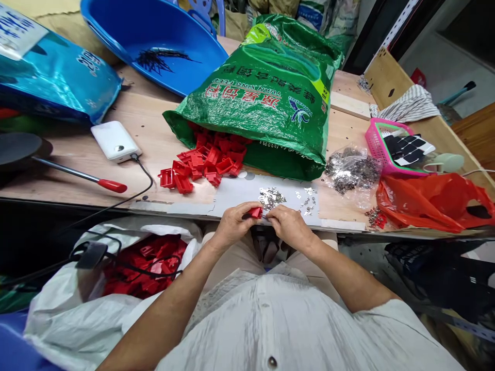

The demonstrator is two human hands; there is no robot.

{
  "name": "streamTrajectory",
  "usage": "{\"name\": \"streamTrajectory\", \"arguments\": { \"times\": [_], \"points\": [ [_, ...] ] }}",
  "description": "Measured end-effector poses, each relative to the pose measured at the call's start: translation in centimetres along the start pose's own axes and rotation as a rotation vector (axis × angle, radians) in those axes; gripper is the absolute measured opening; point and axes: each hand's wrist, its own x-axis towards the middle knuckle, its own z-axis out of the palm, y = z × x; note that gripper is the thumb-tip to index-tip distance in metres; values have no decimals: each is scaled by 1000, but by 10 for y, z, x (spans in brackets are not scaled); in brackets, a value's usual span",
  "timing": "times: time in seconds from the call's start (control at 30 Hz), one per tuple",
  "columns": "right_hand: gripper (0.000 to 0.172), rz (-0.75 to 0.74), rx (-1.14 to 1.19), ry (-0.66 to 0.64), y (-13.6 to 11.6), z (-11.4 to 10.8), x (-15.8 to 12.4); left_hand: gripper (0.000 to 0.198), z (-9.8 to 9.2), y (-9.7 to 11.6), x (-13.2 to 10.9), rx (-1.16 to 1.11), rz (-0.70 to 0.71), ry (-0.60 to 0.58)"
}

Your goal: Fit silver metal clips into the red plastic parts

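My left hand is closed on a small red plastic housing at the table's front edge, above my lap. Against the right end of that part, the fingers of my right hand are pinched together; what they hold is too small to make out. Just beyond my hands, a pile of small silvery metal pieces lies on a grey sheet. More loose metal pieces are scattered to its right. Several red housings spill from the mouth of a green feed bag.
A clear bag of metal pieces, a pink basket and a red plastic bag are on the right. At left are a white power bank with a cable and a red-tipped lever. A white sack of red parts stands below.
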Motion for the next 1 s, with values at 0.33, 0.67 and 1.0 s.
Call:
{"name": "streamTrajectory", "arguments": {
  "times": [0.33, 0.67, 1.0],
  "points": [
    [20, 45, -31, -3, -8, 4, 2, 25, 5, -1, 0, -48, -42, 33],
    [31, -129, 351, 23, 0, -6, -19, 32, 0, 32, -21, -529, -229, 266],
    [38, -224, 307, -16, -25, -21, -28, 11, 3, 61, -36, -1413, -603, 197]
  ]
}}
